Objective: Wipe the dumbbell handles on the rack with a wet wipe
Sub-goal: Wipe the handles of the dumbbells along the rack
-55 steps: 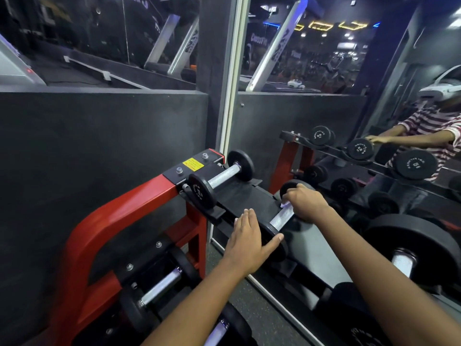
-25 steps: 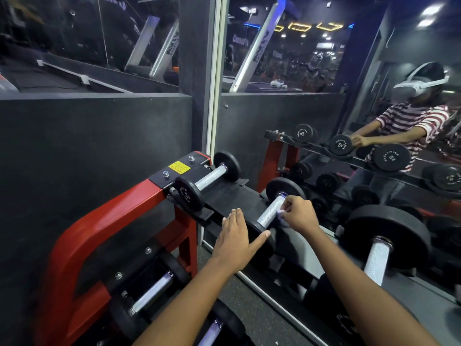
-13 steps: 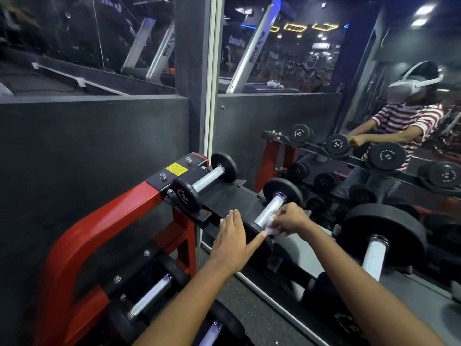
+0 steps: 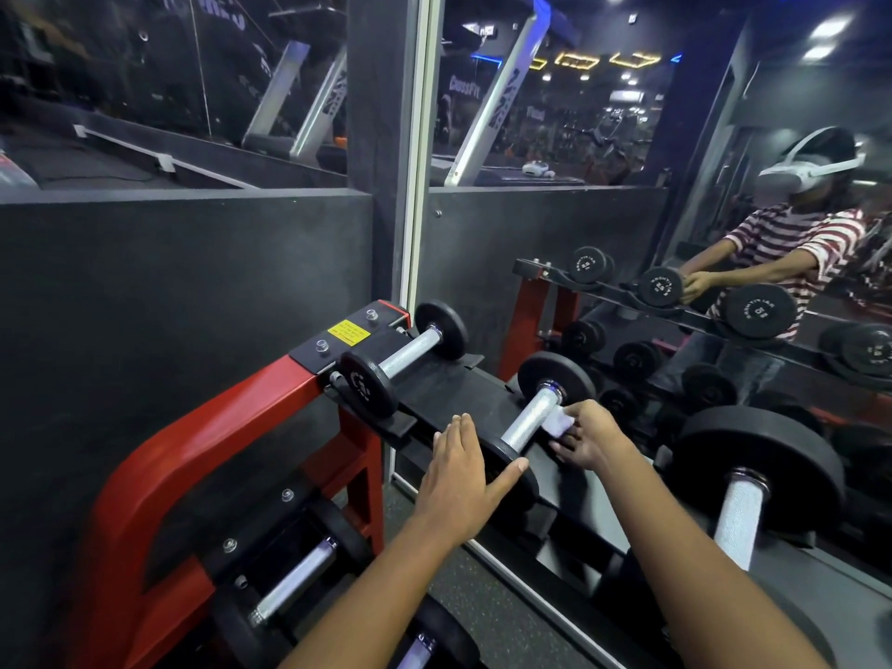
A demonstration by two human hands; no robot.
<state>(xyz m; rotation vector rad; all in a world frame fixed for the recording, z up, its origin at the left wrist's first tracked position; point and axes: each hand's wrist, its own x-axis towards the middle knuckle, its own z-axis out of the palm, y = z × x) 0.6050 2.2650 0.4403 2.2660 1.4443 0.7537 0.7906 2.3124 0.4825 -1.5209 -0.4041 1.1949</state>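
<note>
- Red rack frame (image 4: 159, 456) curves up at far left, w/ a dark wall panel (image 4: 183, 292) behind it.
- Lower shelf: a dumbbell (image 4: 294, 584) lies below the frame, steel grip showing.
- Yellow sticker (image 4: 348, 331) sits on the black bracket at the rack's top corner.
- Small dumbbell (image 4: 403, 357) rests on the top shelf (image 4: 446, 386), leftmost in the row, untouched.
- Left hand (image 4: 458, 480) lies flat on the near weight plate of the second dumbbell (image 4: 531, 420), fingers straight and together, thumb spread toward the grip.
- Second dumbbell's knurled grip runs from that plate up to the far plate by the mirror.
- Wet wipe (image 4: 555, 421), a small white wad, touches the right side of that grip, nearer its far end.
- Right hand (image 4: 586, 439) pinches the wipe w/ curled fingers, just beside the grip; the two hands are apart, w/ the grip between them.
- Large dumbbell (image 4: 753, 480) stands next on the shelf at right, white-looking grip pointing down toward the camera.
- Mirror (image 4: 675, 210) at right reflects the rack, more dumbbells and a person in a red-and-white striped top.
</note>
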